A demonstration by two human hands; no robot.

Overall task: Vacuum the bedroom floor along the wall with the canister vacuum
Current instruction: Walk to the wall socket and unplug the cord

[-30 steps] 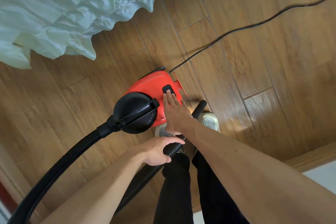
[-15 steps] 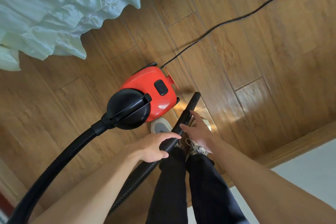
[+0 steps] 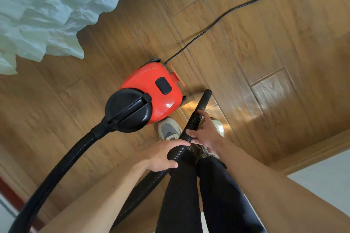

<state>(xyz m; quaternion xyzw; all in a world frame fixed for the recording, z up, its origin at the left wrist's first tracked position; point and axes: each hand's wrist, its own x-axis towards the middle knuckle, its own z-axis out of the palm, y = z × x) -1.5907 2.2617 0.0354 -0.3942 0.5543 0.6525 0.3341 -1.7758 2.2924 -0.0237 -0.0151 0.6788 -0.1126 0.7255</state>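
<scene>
A red canister vacuum with a black round front cap stands on the wooden floor just ahead of my feet. Its black ribbed hose loops from the cap down to the lower left and comes back up between my hands. My left hand grips the ribbed hose. My right hand holds the hose a little further along, fingers wrapped round it just behind the smooth black nozzle end, which points away over the floor.
A pale green bedspread hangs at the upper left. The black power cord runs from the vacuum's back to the upper right. A wooden skirting board and white wall lie at the lower right. My shoes stand beside the vacuum.
My right hand left the vacuum's black top button and came back to the hose, closing round it near the nozzle. My left hand kept its grip on the hose.
</scene>
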